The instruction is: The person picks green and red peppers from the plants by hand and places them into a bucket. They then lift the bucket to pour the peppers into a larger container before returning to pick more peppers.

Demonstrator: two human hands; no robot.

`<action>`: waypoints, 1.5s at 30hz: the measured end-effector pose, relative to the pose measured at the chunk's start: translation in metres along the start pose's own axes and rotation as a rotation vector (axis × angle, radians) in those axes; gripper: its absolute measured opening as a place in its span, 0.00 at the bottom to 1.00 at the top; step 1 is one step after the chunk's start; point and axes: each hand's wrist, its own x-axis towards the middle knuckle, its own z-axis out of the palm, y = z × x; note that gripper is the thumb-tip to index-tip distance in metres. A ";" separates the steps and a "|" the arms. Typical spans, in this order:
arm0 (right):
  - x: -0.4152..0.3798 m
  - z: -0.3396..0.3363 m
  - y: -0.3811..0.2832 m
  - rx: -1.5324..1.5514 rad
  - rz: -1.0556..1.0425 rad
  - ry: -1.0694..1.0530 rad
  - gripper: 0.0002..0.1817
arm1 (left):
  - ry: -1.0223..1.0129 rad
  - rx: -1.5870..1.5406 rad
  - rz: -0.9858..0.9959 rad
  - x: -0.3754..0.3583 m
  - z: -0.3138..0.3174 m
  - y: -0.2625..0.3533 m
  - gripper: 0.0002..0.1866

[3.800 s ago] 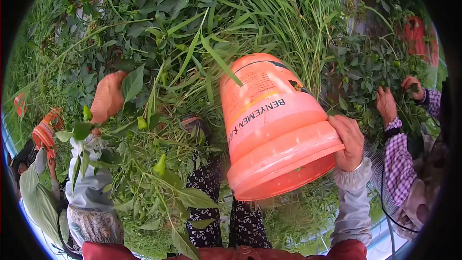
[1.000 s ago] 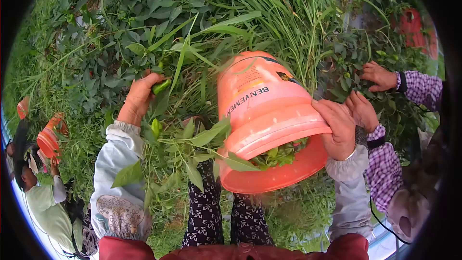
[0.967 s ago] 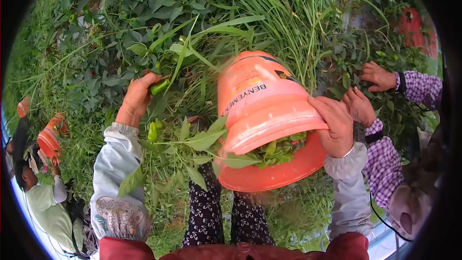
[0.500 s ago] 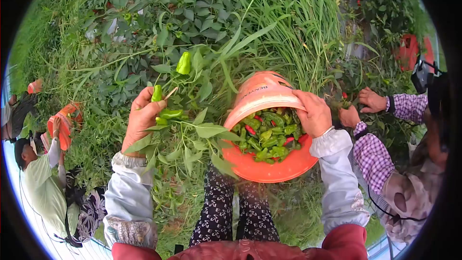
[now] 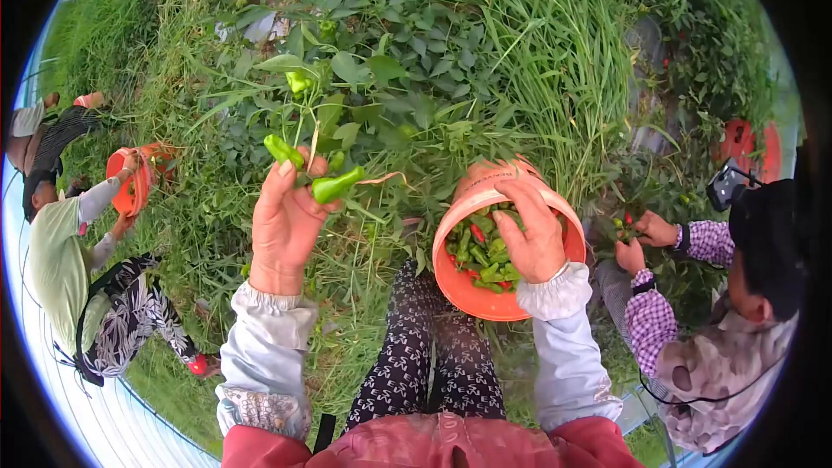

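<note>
Raised higher than half a second ago, the green peppers (image 5: 322,175) are now being held clear above the weeds, and the orange bucket (image 5: 485,293) is being seen more squarely from above, its mouth open to the camera. Two or three peppers are being pinched in the left hand (image 5: 284,227), its fingers (image 5: 279,189) clamped on them, one pepper sticking out to the right and one to the upper left. Just above them another pepper (image 5: 298,81) is hanging on the plant (image 5: 364,78). The bucket is being gripped at its far rim by the right hand (image 5: 536,238), fingers closed over the edge and reaching into the mouth; green and a few red peppers (image 5: 475,247) are lying inside. Patterned trouser legs (image 5: 425,355) are showing below, between both grey sleeves. Tall grass (image 5: 555,61) is standing behind the bucket. At right, a person in a checked sleeve (image 5: 646,321) is working with both hands in the leaves. At left, another person (image 5: 65,251) is bending over a second orange bucket (image 5: 130,182).
</note>
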 end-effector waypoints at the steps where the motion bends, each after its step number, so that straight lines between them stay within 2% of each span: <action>1: -0.005 0.004 -0.011 0.085 0.046 0.008 0.20 | 0.014 -0.099 -0.036 -0.008 0.001 0.003 0.14; 3: -0.015 0.005 -0.030 0.188 0.089 -0.041 0.18 | 0.050 -0.102 -0.028 -0.023 0.011 0.009 0.14; 5: -0.023 0.004 -0.052 0.264 0.098 -0.078 0.15 | -0.076 -0.213 -0.045 -0.043 0.014 0.019 0.12; 7: -0.032 -0.001 -0.070 0.317 0.107 -0.110 0.13 | -0.016 -0.251 -0.047 -0.064 0.018 0.028 0.11; 8: -0.036 0.000 -0.078 0.316 0.108 -0.120 0.13 | -0.055 -0.276 -0.047 -0.075 0.025 0.034 0.11; 10: -0.040 0.003 -0.091 0.549 0.161 -0.150 0.12 | -0.152 -0.359 -0.054 -0.093 0.039 0.040 0.10; 11: -0.041 0.000 -0.106 0.543 0.152 -0.153 0.12 | -0.156 -0.363 -0.045 -0.102 0.046 0.042 0.10; 15: -0.042 -0.014 -0.171 0.585 0.081 -0.192 0.11 | -0.103 -0.243 -0.051 -0.129 0.074 0.044 0.11; 17: -0.046 -0.025 -0.199 0.732 0.114 -0.291 0.13 | 0.173 0.000 0.008 -0.140 0.096 0.038 0.11; 18: -0.047 -0.030 -0.210 0.663 0.060 -0.356 0.14 | 0.069 0.052 0.015 -0.143 0.088 0.036 0.12; 21: -0.048 -0.037 -0.234 0.322 -0.165 -0.369 0.24 | 0.039 0.142 0.022 -0.153 0.098 0.036 0.10; 22: -0.052 -0.032 -0.235 0.261 -0.174 -0.301 0.26 | 0.029 0.138 0.029 -0.155 0.100 0.036 0.10; 23: -0.052 -0.033 -0.237 0.255 -0.181 -0.297 0.26 | 0.028 0.230 0.044 -0.156 0.100 0.032 0.10; 25: -0.056 -0.037 -0.243 0.101 0.007 -0.325 0.24 | 0.028 0.414 0.063 -0.164 0.102 0.027 0.09; 27: -0.060 -0.037 -0.241 0.055 -0.004 -0.260 0.21 | 0.028 0.508 0.058 -0.172 0.111 0.030 0.10; 29: -0.063 -0.038 -0.235 -0.184 -0.270 -0.162 0.22 | 0.013 0.679 0.103 -0.176 0.109 0.024 0.11; 31: -0.066 -0.046 -0.232 -0.257 -0.316 -0.151 0.19 | -0.003 0.788 0.179 -0.178 0.112 0.018 0.12; 33: -0.072 -0.056 -0.238 -0.284 -0.231 -0.322 0.17 | -0.039 1.032 0.251 -0.191 0.129 0.027 0.14; 34: -0.075 -0.056 -0.237 -0.288 -0.244 -0.293 0.14 | -0.026 0.953 0.057 -0.197 0.137 0.033 0.16; 35: -0.079 -0.055 -0.235 -0.292 -0.248 -0.285 0.14 | -0.032 0.953 0.066 -0.199 0.135 0.029 0.16; 37: -0.085 -0.052 -0.230 -0.330 -0.265 -0.174 0.13 | -0.031 1.305 0.387 -0.199 0.129 0.016 0.16; 39: -0.087 -0.052 -0.231 -0.306 -0.218 -0.177 0.13 | 0.002 1.332 0.359 -0.205 0.138 0.014 0.15; 41: -0.087 -0.053 -0.225 -0.272 -0.171 -0.182 0.13 | 0.045 1.361 0.456 -0.204 0.142 0.006 0.15; 43: -0.087 -0.053 -0.214 -0.463 -0.089 -0.192 0.13 | 0.098 1.375 0.432 -0.207 0.144 0.009 0.15; 45: -0.080 -0.065 -0.190 -0.479 0.178 -0.281 0.14 | 0.142 1.390 0.406 -0.210 0.148 0.014 0.15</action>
